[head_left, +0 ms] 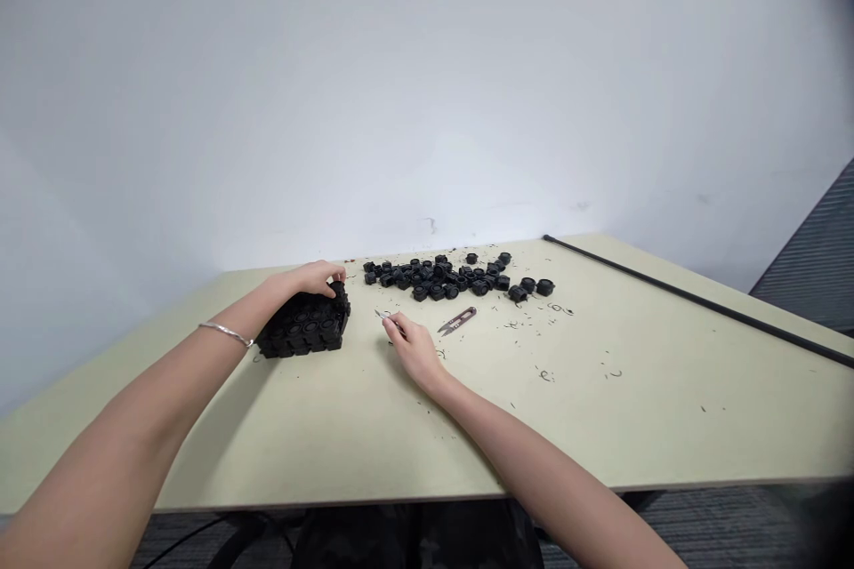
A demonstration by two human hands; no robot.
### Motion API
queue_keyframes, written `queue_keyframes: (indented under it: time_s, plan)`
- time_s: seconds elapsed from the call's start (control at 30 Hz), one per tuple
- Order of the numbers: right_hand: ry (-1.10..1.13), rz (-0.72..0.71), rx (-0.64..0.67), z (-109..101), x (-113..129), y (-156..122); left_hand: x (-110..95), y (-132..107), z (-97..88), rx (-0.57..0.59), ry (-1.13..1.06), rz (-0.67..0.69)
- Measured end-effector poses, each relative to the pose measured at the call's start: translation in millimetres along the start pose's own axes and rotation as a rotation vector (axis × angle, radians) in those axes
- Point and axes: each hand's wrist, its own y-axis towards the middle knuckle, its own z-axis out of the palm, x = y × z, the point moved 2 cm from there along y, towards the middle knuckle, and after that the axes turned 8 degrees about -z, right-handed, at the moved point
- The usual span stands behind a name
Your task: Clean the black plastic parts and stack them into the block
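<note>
My left hand (318,276) is closed at the far right corner of a stacked block of black round-topped parts (303,333). Its thumb and fingers pinch a black part (339,292) there; whether that part is lifted off the stack I cannot tell. A silver bangle (227,334) circles the left wrist. To the right of the block, my right hand (414,353) is closed around a small tool with a pointed metal tip (382,315). Most of that tool is hidden by the fingers. A pair of thread snips (457,320) lies on the table just beyond the right hand.
Behind the hands, many loose black parts (437,276) lie in a spread pile near the wall. Thin black trimmings (545,375) are scattered over the pale table (320,444). A long black rod (694,298) lies diagonally along the right side.
</note>
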Motion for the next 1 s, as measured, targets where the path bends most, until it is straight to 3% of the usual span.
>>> queue_keyframes:
  time_s: [0.2,0.6,1.0]
  plan:
    - [0.006,0.006,0.002,0,0,0,-3,-1,-6.5,0.058,0.077,-0.02]
    - [-0.016,-0.011,0.012,1,1,-1,-5,-7,-12.0,0.045,0.041,0.051]
    - [-0.026,-0.015,0.019,1,2,-2,0,-11,-17.5,0.106,-0.006,0.033]
